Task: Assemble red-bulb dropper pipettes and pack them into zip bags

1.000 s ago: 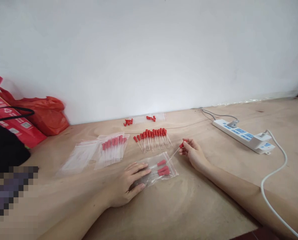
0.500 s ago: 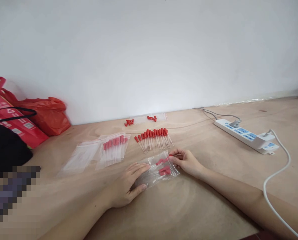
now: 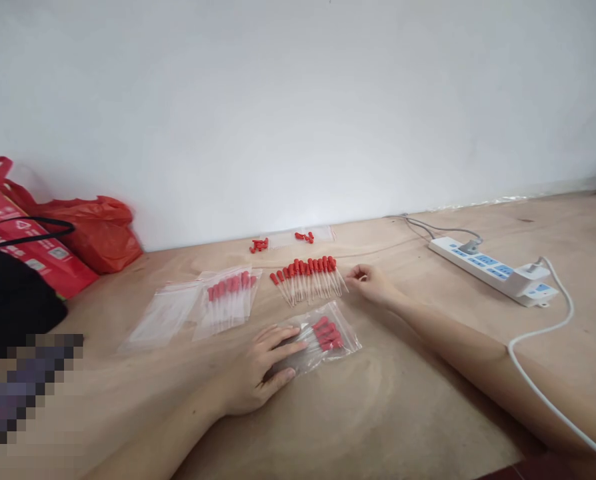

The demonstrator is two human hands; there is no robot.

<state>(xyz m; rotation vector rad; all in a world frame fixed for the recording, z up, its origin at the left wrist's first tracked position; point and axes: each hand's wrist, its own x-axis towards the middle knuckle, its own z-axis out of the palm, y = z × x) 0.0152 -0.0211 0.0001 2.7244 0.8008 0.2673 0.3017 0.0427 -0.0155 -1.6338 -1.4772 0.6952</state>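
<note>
My left hand [image 3: 261, 370] lies with its fingers stretched out over the lower part of a clear zip bag [image 3: 305, 360], pressing it to the tabletop. Inside this bag are several droppers with red rubber bulbs [image 3: 329, 335], their bulbs toward the bag's mouth. My right hand [image 3: 371, 283] is beside the right end of a row of droppers [image 3: 308, 270], thumb and forefinger curled together near the tips of the last ones. Whether anything is pinched in it, I cannot make out. The row's red bulbs point toward the wall.
Left of the row lie a bag with droppers [image 3: 228, 300] and flat clear zip bags [image 3: 165, 313]. Loose red bulbs [image 3: 259, 245] are near the wall. A white power strip [image 3: 493, 270] with a cable [image 3: 533, 337] sits right; red bags [image 3: 98, 233] and a black item [image 3: 18, 293] stand left.
My right hand has left the bag's mouth and moved up beside the row. The dropper it held now lies in the bag with the others. My left hand stays on the bag.
</note>
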